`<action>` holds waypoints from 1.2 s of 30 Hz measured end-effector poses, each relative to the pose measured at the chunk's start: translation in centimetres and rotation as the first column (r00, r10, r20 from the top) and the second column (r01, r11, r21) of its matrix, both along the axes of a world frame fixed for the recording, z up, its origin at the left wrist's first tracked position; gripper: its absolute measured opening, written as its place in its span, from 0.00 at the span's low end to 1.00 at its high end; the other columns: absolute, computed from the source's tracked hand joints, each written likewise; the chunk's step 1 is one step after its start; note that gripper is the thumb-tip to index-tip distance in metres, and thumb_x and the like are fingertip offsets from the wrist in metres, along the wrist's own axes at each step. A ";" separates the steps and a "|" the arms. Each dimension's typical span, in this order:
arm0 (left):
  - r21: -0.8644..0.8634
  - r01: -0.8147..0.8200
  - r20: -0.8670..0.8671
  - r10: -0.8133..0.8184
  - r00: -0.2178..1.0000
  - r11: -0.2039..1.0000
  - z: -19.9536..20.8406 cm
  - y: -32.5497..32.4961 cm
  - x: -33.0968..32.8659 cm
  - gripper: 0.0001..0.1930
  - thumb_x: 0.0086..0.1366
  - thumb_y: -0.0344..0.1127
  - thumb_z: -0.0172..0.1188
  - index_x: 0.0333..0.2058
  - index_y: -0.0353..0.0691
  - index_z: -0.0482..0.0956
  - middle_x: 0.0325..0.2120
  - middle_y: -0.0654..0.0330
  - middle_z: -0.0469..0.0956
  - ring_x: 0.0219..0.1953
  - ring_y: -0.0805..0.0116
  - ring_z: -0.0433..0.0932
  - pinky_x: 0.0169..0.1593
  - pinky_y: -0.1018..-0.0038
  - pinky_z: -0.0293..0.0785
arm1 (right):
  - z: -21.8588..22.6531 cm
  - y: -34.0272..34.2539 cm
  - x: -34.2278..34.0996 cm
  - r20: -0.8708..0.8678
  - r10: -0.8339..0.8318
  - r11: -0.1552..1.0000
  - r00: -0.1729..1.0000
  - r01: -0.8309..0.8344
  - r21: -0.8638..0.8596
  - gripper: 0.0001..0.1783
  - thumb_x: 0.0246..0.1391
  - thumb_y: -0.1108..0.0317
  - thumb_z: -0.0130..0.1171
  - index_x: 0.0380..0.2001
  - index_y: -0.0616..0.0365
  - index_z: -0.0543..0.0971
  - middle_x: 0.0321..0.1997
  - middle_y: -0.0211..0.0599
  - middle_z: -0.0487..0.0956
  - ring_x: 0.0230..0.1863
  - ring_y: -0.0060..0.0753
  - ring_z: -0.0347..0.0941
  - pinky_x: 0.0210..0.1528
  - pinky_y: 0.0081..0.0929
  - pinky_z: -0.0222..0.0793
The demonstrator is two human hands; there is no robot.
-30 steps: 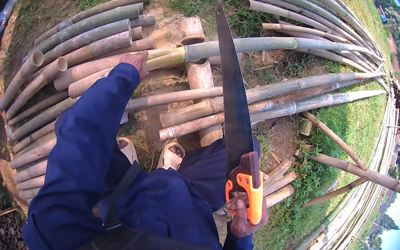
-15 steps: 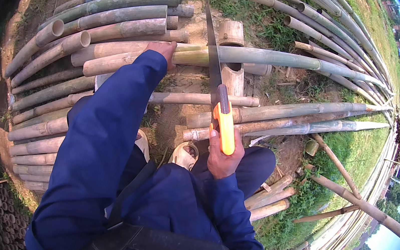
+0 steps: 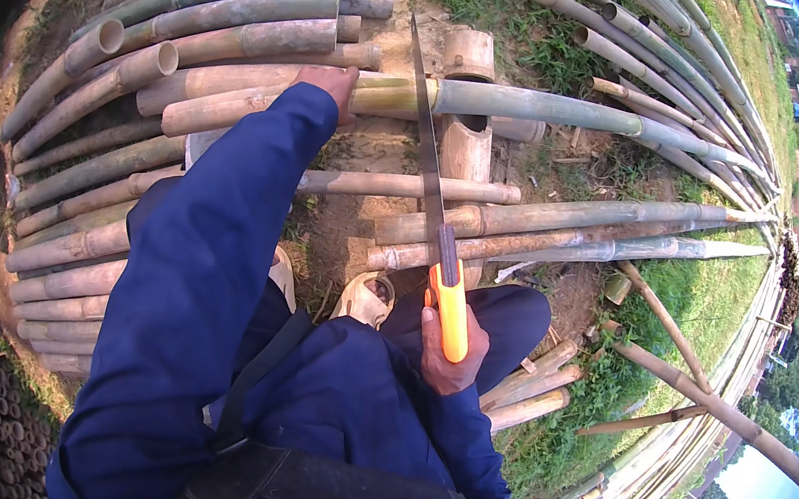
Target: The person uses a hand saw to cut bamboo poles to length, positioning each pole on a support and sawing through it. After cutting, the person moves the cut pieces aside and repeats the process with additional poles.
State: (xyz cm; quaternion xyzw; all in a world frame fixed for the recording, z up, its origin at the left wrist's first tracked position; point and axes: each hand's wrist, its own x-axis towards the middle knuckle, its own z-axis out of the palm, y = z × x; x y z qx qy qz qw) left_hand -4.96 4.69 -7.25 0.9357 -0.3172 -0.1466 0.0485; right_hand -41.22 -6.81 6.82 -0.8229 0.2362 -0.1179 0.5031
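Observation:
A long green bamboo pole (image 3: 539, 108) runs crosswise ahead of me over a notched upright-looking bamboo piece (image 3: 467, 147). My left hand (image 3: 332, 89) is wrapped over the pole's left part, its fingers partly hidden on the far side. In my right hand (image 3: 454, 354) is a hand saw (image 3: 430, 168), gripped by its yellow-orange handle. The saw's long blade lies across the pole, just right of a yellowish stretch, with its tip pointing away from me. Whether the blade has cut into the bamboo cannot be made out.
Cut bamboo lengths (image 3: 238, 21) lie stacked at the left. Longer poles (image 3: 564, 226) stretch to the right, with more behind them. A wooden pole frame (image 3: 703, 396) stands at the lower right. My sandal (image 3: 365, 298) rests on the soil, and grass grows around.
My right hand has drawn the saw back toward me and slightly right, so the handle sits nearer my body. My left hand keeps its hold on the pole.

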 end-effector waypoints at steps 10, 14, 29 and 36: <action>0.046 -0.011 -0.040 0.013 0.999 0.999 1.4 -0.8 -0.2 0.31 0.52 0.49 0.74 0.49 0.39 0.75 0.42 0.49 0.84 0.46 0.50 0.84 0.50 0.58 0.79 | -5.6 -2.6 10.7 0.078 0.052 0.996 0.996 -0.058 0.073 0.12 0.61 0.71 0.65 0.45 0.68 0.81 0.27 0.26 0.78 0.27 0.14 0.67 0.30 0.17 0.65; 0.022 -0.018 -0.001 0.018 1.000 1.000 0.5 -0.1 -0.3 0.31 0.52 0.49 0.73 0.50 0.39 0.75 0.42 0.48 0.84 0.46 0.50 0.84 0.50 0.58 0.79 | -2.6 -1.7 3.8 -0.102 -0.003 0.975 0.995 0.026 0.222 0.12 0.59 0.74 0.64 0.45 0.69 0.80 0.31 0.38 0.82 0.32 0.22 0.77 0.37 0.25 0.73; 0.043 -0.045 -0.056 0.048 0.997 0.998 0.8 -0.1 0.2 0.26 0.52 0.45 0.71 0.47 0.38 0.76 0.40 0.47 0.85 0.46 0.49 0.84 0.51 0.58 0.79 | -1.8 -0.5 1.9 -0.133 -0.029 0.978 0.991 0.055 0.200 0.11 0.58 0.75 0.64 0.43 0.68 0.81 0.27 0.37 0.80 0.28 0.21 0.75 0.34 0.26 0.72; -0.001 -0.017 -0.048 0.017 0.999 1.000 0.4 -1.0 0.0 0.28 0.52 0.46 0.72 0.48 0.38 0.76 0.40 0.47 0.85 0.46 0.50 0.84 0.50 0.57 0.79 | -5.2 -3.2 11.5 0.047 0.013 0.997 0.999 -0.017 0.079 0.06 0.61 0.73 0.63 0.32 0.67 0.78 0.21 0.31 0.74 0.24 0.18 0.66 0.28 0.25 0.66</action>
